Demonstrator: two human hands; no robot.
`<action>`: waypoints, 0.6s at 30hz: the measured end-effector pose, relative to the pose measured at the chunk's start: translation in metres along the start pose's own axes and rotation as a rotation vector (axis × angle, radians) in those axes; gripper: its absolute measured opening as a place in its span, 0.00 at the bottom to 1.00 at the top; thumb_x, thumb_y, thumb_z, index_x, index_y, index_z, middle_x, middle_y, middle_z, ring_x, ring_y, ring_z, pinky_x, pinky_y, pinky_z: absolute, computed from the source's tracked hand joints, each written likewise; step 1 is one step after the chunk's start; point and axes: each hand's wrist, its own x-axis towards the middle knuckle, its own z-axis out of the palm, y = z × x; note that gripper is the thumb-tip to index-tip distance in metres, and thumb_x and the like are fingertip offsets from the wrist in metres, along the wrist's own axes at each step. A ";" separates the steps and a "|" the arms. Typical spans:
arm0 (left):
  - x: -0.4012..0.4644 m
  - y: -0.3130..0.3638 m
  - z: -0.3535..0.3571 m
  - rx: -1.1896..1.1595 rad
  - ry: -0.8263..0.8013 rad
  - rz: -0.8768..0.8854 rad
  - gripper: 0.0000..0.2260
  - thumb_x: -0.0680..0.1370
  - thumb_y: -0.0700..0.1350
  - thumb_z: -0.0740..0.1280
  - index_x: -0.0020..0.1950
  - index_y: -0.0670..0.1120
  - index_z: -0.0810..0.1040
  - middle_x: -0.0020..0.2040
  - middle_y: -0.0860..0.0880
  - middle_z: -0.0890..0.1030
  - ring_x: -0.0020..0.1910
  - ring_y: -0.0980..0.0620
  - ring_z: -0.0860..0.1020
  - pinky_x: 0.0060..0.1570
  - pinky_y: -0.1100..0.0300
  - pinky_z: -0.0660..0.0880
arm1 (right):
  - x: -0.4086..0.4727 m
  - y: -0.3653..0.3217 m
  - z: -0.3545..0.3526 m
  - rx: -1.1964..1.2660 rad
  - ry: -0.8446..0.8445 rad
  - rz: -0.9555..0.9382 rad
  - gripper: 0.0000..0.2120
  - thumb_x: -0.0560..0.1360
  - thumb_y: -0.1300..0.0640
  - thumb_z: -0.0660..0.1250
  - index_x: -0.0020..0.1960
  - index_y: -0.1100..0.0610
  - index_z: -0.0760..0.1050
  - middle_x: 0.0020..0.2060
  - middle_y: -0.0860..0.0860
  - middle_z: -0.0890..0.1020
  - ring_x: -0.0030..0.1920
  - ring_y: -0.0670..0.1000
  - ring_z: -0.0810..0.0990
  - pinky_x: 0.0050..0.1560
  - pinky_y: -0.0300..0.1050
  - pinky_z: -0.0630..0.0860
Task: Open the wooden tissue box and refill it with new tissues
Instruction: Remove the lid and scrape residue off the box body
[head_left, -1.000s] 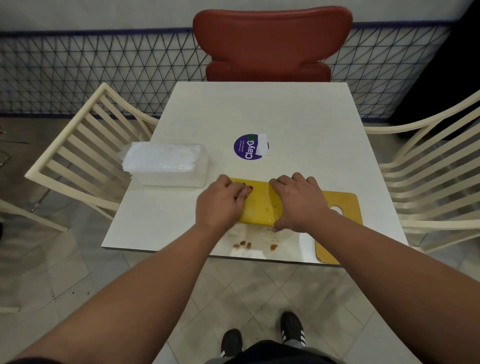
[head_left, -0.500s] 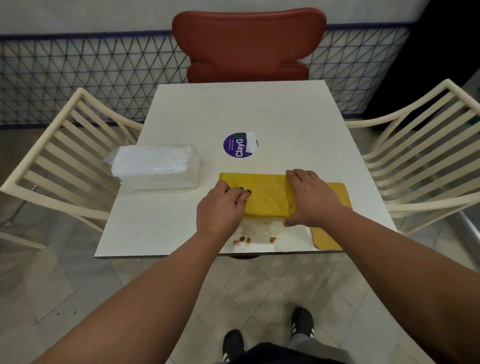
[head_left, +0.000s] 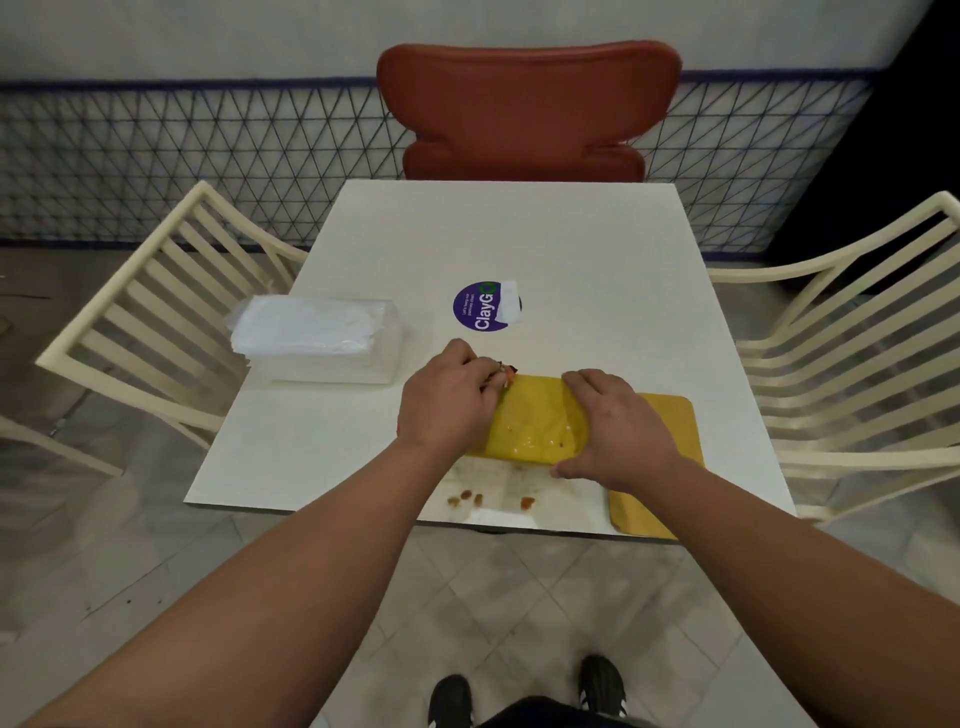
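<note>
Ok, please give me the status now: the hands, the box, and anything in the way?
Both hands on yellow box: left hand at its left end, right hand over its right. Tissue pack waiting, unopened. Crumbs near table edge.

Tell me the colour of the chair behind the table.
The chair is red-brown, plain with no pattern; the head view shows it, beyond the table.

Dim, even indoor light, soft shadows, slight overall softness, wide-angle bending at the edges.
</note>
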 end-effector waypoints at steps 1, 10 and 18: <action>0.002 0.006 0.003 0.014 -0.018 0.007 0.10 0.78 0.53 0.64 0.53 0.52 0.83 0.47 0.51 0.76 0.42 0.50 0.77 0.35 0.60 0.68 | 0.000 0.000 0.000 -0.009 0.003 -0.008 0.53 0.61 0.39 0.78 0.77 0.52 0.56 0.73 0.49 0.63 0.71 0.52 0.62 0.67 0.45 0.64; 0.003 0.002 0.009 0.103 -0.072 -0.113 0.12 0.79 0.54 0.61 0.56 0.53 0.82 0.51 0.51 0.75 0.45 0.49 0.77 0.37 0.60 0.68 | 0.000 0.004 0.001 0.001 0.014 -0.036 0.52 0.60 0.39 0.78 0.76 0.51 0.57 0.72 0.47 0.64 0.69 0.52 0.63 0.64 0.47 0.68; 0.001 0.026 0.022 0.051 -0.100 -0.042 0.12 0.79 0.53 0.63 0.54 0.51 0.83 0.48 0.50 0.76 0.44 0.49 0.76 0.35 0.59 0.67 | 0.001 0.004 0.002 -0.027 0.005 -0.026 0.52 0.60 0.38 0.77 0.76 0.51 0.56 0.72 0.47 0.63 0.70 0.52 0.63 0.64 0.48 0.69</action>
